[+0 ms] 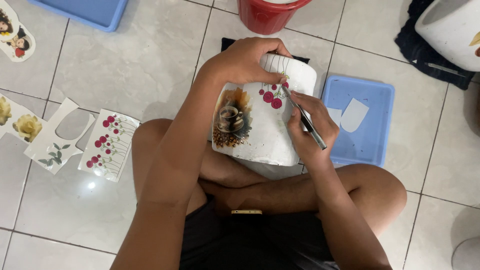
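A white ceramic pot [265, 130] lies tilted on my crossed legs. It carries a coffee-cup picture [231, 120] and a decal of red roses [272, 95]. My left hand [245, 60] grips the pot's upper rim, its fingertips pressing on the rose decal. My right hand [312, 127] holds a thin grey-black tool [305, 119] like a pen, its tip touching the edge of the rose decal.
A small blue tray [370, 140] with white paper cut-outs [352, 114] lies to the right. Decal sheets with red roses [107, 145], leaves [52, 145] and yellow flowers [27, 127] lie on the tiled floor at left. A red bucket [267, 15], another blue tray [90, 12] and a second white pot [450, 30] stand farther off.
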